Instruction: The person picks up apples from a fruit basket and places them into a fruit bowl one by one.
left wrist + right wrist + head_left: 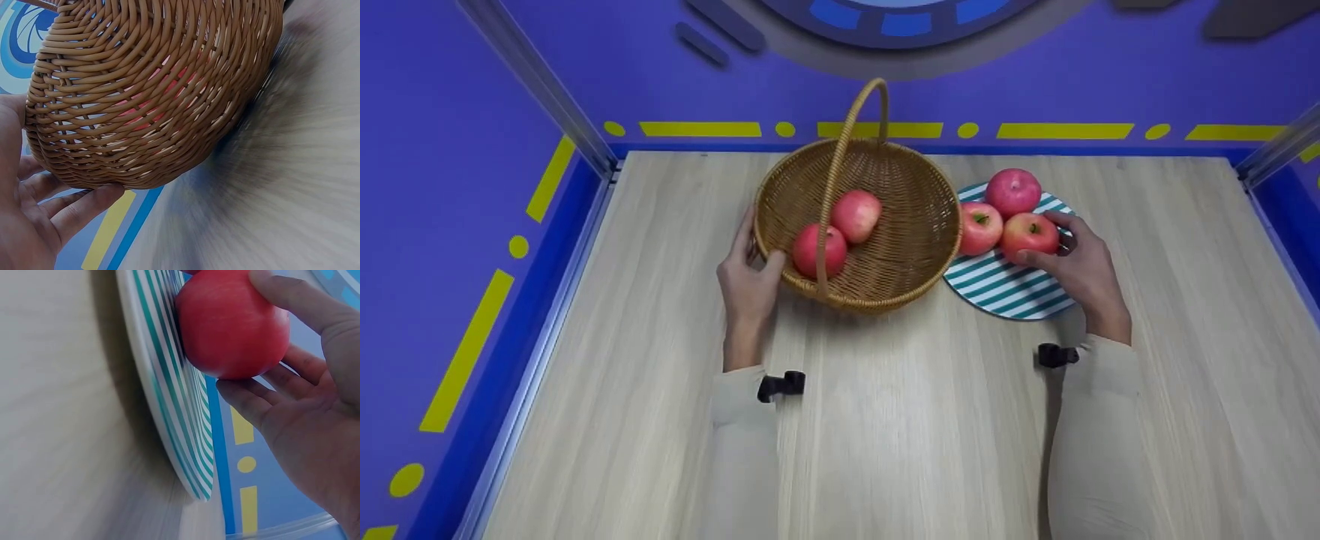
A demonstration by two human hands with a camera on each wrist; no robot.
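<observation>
Apple (pixel 1028 238): round, glossy, red-yellow, stemmed | right grip (pixel 1089 268): pinching it | left grip (pixel 747 288): holding woven brown basket (pixel 911 232)

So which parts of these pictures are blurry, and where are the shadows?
Head view: fairly clear, a shadow on the table beside the right sleeve; left wrist view: basket crisp, table smeared into streaks; right wrist view: table soft, shadowed beside the plate, apple clearer.
</observation>
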